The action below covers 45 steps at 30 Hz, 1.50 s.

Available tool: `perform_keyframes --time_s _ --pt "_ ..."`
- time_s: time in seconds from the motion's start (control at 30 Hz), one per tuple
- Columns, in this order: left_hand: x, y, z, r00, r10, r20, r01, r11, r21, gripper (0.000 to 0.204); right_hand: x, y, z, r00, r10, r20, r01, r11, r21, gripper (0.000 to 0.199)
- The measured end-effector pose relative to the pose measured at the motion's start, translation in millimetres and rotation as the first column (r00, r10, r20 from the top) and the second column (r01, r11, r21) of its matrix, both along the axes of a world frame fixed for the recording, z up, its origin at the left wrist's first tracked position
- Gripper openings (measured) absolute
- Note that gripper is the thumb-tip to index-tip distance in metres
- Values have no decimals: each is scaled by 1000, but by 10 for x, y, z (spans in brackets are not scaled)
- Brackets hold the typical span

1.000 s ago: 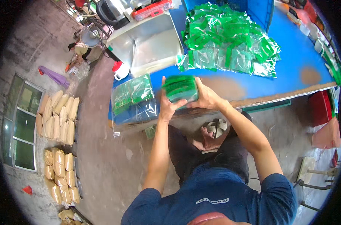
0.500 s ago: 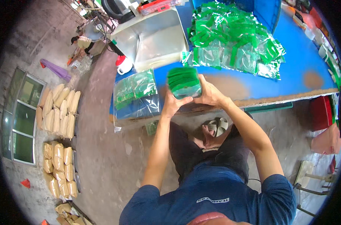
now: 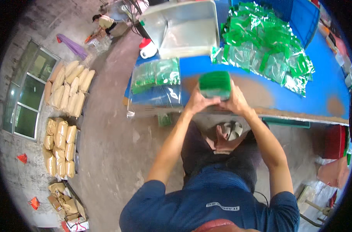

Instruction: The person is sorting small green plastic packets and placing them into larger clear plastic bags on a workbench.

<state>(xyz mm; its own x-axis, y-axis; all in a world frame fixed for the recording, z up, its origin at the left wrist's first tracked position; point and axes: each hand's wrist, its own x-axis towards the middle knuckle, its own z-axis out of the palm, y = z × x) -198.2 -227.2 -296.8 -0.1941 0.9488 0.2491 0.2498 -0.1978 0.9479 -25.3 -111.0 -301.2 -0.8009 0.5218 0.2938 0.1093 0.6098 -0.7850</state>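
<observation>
Between both palms I hold a thick, squared-up stack of green and clear plastic packets [image 3: 215, 84], just above the near edge of the blue table. My left hand [image 3: 199, 101] grips its left side and my right hand [image 3: 236, 99] its right side, with the thumbs meeting along the near face. To the left of the stack, a large clear plastic bag [image 3: 154, 94] lies at the table edge with green packets inside. Beyond my right hand a loose heap of similar green packets [image 3: 261, 46] spreads over the table.
A metal tray [image 3: 191, 34] stands at the back, with a white jug with a red lid [image 3: 147, 49] left of it. A blue crate [image 3: 304, 23] is behind the heap. Paper sacks [image 3: 69, 87] are stacked by the left wall. Another person [image 3: 104, 25] bends down far left.
The view has turned, so the table and wall appear shifted. My hands still clasp the stack, whose packets now look more evenly lined up.
</observation>
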Motion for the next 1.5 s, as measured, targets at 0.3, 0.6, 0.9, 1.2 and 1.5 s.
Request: perform_keyframes --time_s 0.3,0.6,0.9,1.2,1.5 --pt "152 -156 131 971 44 236 -67 993 94 57 86 -145 159 997 -73 12 68 971 229 82" --pt "66 -594 -631 751 -189 633 154 982 111 86 289 -597 330 849 467 -246 -140 -250 -958 117" --pt "370 -582 128 900 -146 410 106 987 118 106 635 -623 -186 957 32 -290 -286 -90 -954 75" --pt "346 -51 405 961 143 237 -159 986 52 114 467 15 499 982 48 -182 -81 981 -177 119" --pt "-216 325 -219 968 130 215 -148 986 71 94 -20 75 26 986 -102 -131 128 970 209 115"
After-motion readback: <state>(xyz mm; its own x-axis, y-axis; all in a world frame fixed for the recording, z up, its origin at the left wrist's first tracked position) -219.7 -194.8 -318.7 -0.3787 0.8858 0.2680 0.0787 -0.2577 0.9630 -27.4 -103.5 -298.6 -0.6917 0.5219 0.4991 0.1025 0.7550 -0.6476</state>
